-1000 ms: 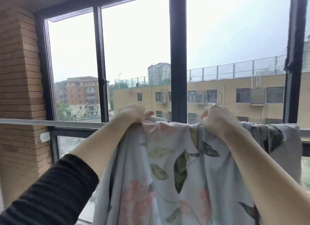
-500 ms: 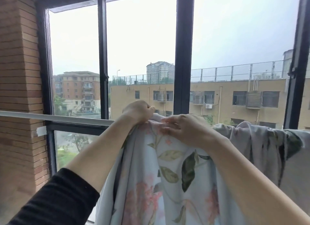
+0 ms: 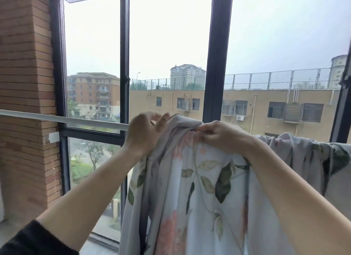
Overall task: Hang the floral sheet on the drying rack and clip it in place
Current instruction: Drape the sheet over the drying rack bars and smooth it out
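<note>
The floral sheet, pale grey-blue with green leaves and pink flowers, hangs over the white rail of the drying rack in front of the window. My left hand is at the sheet's left top edge, fingers fairly straight and touching the cloth. My right hand pinches a bunched fold at the top of the sheet, just right of the left hand. More of the sheet is draped over the rail further right. No clip is visible.
A dark-framed window stands right behind the rail, with buildings outside. A brick pillar rises at the left, where the rail runs past it. The bare stretch of rail lies left of my hands.
My right hand has moved left along the top edge to sit close beside the left hand. My left hand has loosened from a closed grip to straighter fingers.
</note>
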`<state>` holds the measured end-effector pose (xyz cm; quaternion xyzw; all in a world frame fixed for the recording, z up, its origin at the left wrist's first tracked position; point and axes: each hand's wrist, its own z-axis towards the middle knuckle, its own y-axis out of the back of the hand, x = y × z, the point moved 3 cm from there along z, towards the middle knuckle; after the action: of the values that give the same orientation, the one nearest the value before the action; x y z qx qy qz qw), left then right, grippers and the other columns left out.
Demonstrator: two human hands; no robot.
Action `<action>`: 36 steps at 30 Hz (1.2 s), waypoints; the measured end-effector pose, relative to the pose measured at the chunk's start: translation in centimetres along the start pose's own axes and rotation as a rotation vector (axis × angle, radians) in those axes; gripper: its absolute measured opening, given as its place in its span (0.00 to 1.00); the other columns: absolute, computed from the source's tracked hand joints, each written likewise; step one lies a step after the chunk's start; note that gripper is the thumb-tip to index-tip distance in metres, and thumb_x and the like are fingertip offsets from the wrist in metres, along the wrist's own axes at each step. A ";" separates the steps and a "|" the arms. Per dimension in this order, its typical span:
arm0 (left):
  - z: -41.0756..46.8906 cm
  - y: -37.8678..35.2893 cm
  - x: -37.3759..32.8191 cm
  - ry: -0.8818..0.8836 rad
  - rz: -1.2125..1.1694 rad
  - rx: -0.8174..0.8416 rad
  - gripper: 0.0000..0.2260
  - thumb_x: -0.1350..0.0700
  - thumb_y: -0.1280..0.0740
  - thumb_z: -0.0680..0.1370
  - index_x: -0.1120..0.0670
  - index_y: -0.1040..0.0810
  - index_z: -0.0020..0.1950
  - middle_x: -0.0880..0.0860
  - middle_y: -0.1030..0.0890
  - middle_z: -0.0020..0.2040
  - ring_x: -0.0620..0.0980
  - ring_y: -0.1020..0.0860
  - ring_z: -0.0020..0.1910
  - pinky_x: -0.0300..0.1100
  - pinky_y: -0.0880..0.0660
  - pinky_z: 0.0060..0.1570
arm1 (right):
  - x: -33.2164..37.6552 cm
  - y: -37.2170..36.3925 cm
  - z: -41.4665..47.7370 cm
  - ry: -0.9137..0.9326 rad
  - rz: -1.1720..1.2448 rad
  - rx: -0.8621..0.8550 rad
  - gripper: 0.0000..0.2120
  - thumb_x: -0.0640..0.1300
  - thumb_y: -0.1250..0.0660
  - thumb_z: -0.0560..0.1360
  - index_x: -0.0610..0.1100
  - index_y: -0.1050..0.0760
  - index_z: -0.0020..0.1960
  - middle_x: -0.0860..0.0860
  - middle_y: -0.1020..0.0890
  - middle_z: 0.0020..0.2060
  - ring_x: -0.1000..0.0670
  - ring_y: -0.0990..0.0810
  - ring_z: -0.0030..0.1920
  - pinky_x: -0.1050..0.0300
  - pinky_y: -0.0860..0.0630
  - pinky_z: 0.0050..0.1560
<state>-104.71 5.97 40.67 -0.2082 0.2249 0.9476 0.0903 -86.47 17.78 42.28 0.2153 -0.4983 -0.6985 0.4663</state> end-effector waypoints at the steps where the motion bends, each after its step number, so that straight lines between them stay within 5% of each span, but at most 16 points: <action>1: -0.7 0.6 0.4 0.032 -0.044 -0.035 0.23 0.39 0.39 0.77 0.58 0.19 0.54 0.52 0.16 0.47 0.46 0.20 0.44 0.35 0.29 0.41 | 0.0 -0.1 0.2 -0.002 -0.002 -0.003 0.13 0.60 0.41 0.77 0.66 0.25 0.59 0.64 0.22 0.44 0.57 0.23 0.46 0.59 0.28 0.44; 4: -3.5 2.3 1.8 0.137 -0.217 -0.093 0.26 0.32 0.36 0.72 0.53 0.20 0.55 0.43 0.20 0.39 0.35 0.26 0.31 0.31 0.33 0.34 | -0.3 -0.3 0.4 -0.003 -0.003 -0.005 0.12 0.61 0.41 0.77 0.66 0.24 0.58 0.63 0.21 0.43 0.56 0.22 0.45 0.58 0.28 0.43; 9: -8.1 2.6 4.4 0.223 -0.215 0.004 0.32 0.27 0.37 0.62 0.48 0.22 0.55 0.41 0.19 0.46 0.38 0.27 0.24 0.35 0.28 0.31 | -0.8 -0.2 0.4 -0.011 0.026 0.002 0.12 0.64 0.40 0.75 0.65 0.23 0.54 0.64 0.21 0.39 0.57 0.22 0.43 0.56 0.25 0.45; 16: -13.1 -1.6 6.6 0.309 -0.187 0.194 0.46 0.22 0.35 0.57 0.53 0.24 0.64 0.42 0.22 0.58 0.36 0.22 0.39 0.35 0.23 0.46 | -0.5 -0.4 0.6 0.026 0.070 0.020 0.21 0.72 0.44 0.66 0.65 0.23 0.51 0.60 0.19 0.40 0.53 0.20 0.46 0.46 0.22 0.52; 20: -15.2 -4.3 7.1 0.460 -0.251 0.276 0.28 0.32 0.25 0.59 0.47 0.20 0.51 0.41 0.17 0.40 0.36 0.22 0.32 0.34 0.26 0.35 | -0.6 -0.4 0.5 0.032 0.099 0.027 0.23 0.73 0.45 0.63 0.66 0.22 0.50 0.59 0.19 0.40 0.52 0.20 0.46 0.45 0.22 0.52; 25: -17.2 -6.9 7.0 0.581 -0.425 0.390 0.19 0.45 0.20 0.62 0.49 0.19 0.48 0.43 0.15 0.40 0.40 0.17 0.39 0.35 0.22 0.36 | -0.9 -0.3 0.5 0.030 0.114 0.026 0.18 0.71 0.43 0.67 0.64 0.22 0.49 0.58 0.20 0.38 0.52 0.20 0.43 0.45 0.22 0.51; 29: -17.7 -7.7 6.6 0.508 -0.367 0.443 0.04 0.51 0.25 0.70 0.47 0.19 0.39 0.39 0.17 0.33 0.33 0.21 0.34 0.31 0.26 0.34 | -0.9 -0.3 0.6 0.042 0.117 0.029 0.15 0.69 0.41 0.69 0.64 0.22 0.46 0.57 0.20 0.36 0.52 0.21 0.41 0.45 0.21 0.50; 36: -17.7 -5.1 7.9 0.589 -0.438 0.488 0.22 0.41 0.32 0.65 0.61 0.19 0.40 0.52 0.21 0.36 0.49 0.23 0.37 0.43 0.27 0.39 | -1.4 -0.2 0.5 0.038 0.113 0.017 0.09 0.65 0.39 0.74 0.65 0.22 0.46 0.60 0.21 0.37 0.54 0.21 0.43 0.50 0.22 0.49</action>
<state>-104.18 2.90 20.93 -0.4846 0.4087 0.7256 0.2677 -86.31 19.23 42.13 0.2041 -0.5066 -0.6626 0.5124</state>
